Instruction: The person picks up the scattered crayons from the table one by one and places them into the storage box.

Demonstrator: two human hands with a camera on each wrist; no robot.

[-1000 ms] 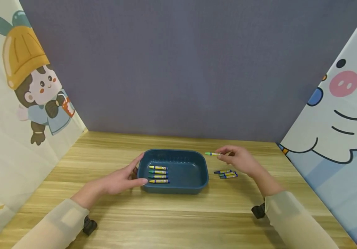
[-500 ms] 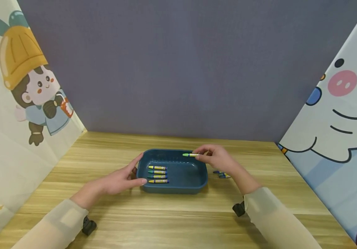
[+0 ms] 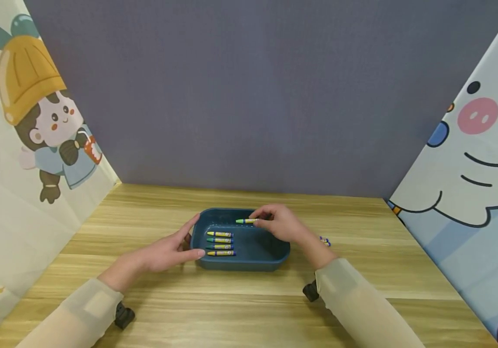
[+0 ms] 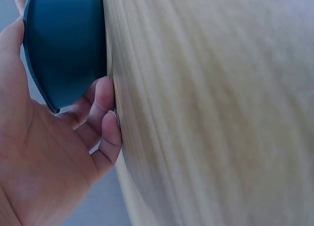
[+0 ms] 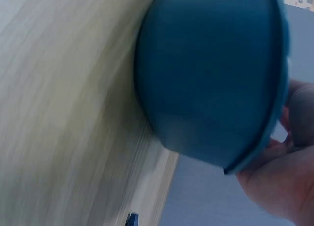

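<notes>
A dark blue plastic tray (image 3: 242,266) sits on the wooden table. Several yellow-wrapped crayons (image 3: 220,240) lie in a row in its left half, tips leftward. My left hand (image 3: 167,251) holds the tray's left end, thumb at the near rim; in the left wrist view, the lower fingers (image 4: 104,93) bend against its wall and the table. Over the tray's far right part, my right hand (image 3: 280,223) pinches a light green crayon (image 3: 244,221) by its right end, green tip pointing left. In the right wrist view the tray (image 5: 211,79) hides that crayon.
Beyond the right forearm lie more crayons (image 3: 325,240), mostly hidden by it. A grey partition (image 3: 249,96) rises behind the table (image 3: 214,309). Cartoon-printed cloths stand at the left and right sides.
My right hand has carried the light green crayon leftward from beside the tray, over its right rim, and slightly lower. The left hand and the tray have stayed in place.
</notes>
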